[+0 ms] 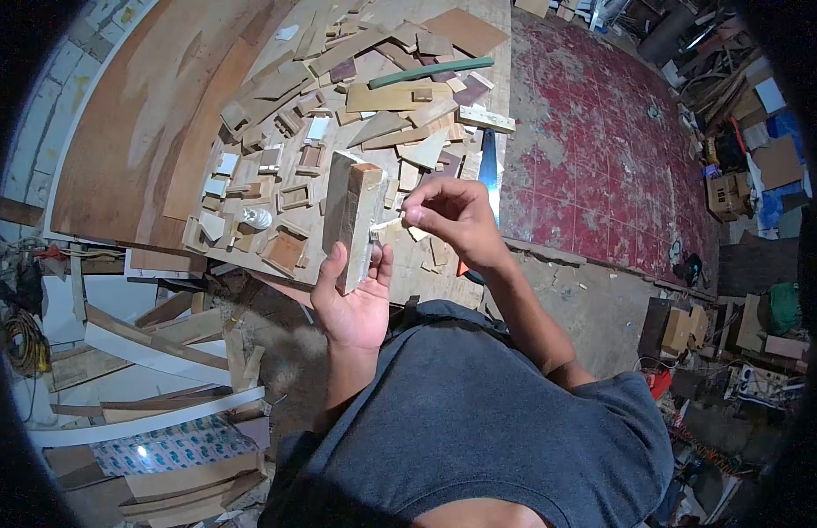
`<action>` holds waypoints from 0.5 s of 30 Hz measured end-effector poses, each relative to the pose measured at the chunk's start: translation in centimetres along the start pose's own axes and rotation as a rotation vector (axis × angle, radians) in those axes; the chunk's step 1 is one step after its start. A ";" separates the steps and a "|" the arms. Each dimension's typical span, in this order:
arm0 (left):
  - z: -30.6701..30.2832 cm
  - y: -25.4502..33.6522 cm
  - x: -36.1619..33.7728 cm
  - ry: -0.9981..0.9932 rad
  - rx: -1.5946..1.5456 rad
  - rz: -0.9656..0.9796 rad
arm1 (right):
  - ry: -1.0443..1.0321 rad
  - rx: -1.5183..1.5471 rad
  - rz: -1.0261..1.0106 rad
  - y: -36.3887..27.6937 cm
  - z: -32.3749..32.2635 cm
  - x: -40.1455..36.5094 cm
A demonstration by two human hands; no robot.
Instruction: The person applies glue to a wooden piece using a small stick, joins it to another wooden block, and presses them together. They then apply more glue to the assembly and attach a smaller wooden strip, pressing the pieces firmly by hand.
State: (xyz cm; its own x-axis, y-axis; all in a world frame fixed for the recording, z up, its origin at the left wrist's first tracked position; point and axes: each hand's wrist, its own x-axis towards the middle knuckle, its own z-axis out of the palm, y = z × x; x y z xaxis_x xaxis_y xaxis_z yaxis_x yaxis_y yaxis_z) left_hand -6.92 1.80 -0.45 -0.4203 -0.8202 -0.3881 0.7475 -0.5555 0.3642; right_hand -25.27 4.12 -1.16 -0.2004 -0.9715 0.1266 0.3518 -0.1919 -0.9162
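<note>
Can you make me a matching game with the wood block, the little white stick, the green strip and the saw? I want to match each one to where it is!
Things:
1. wood block
2. little white stick
3. green strip
4. saw

Places:
A. lying beside the red floor
B. held in the left hand
C. on the far side of the wood scraps
D. pinched in the right hand

Pairs: 1-B, 2-D, 3-C, 4-A
</note>
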 end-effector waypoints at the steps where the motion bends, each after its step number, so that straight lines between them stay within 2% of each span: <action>1: 0.0 0.0 0.0 -0.006 -0.008 0.003 | -0.001 0.000 -0.001 -0.2 0.0 0.0; 4: 0.1 0.0 0.0 0.004 -0.024 0.005 | 0.103 -0.018 0.020 -0.6 -0.2 0.0; 8: 0.0 0.1 0.0 0.023 -0.032 -0.005 | 0.065 -0.021 -0.001 -0.6 -0.6 -0.3; 10: 0.2 0.1 0.0 0.027 0.002 0.005 | -0.031 -0.062 0.073 -0.4 -0.6 -0.6; 15: -0.1 -0.1 0.1 0.014 0.015 0.019 | 0.014 -0.003 0.044 -0.1 0.1 -0.3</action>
State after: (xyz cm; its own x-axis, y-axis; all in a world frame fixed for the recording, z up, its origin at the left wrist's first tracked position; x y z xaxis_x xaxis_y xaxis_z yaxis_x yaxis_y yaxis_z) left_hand -6.99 1.81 -0.61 -0.3986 -0.8287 -0.3929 0.7475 -0.5418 0.3843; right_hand -25.15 4.45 -1.08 -0.1971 -0.9770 0.0809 0.3577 -0.1485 -0.9219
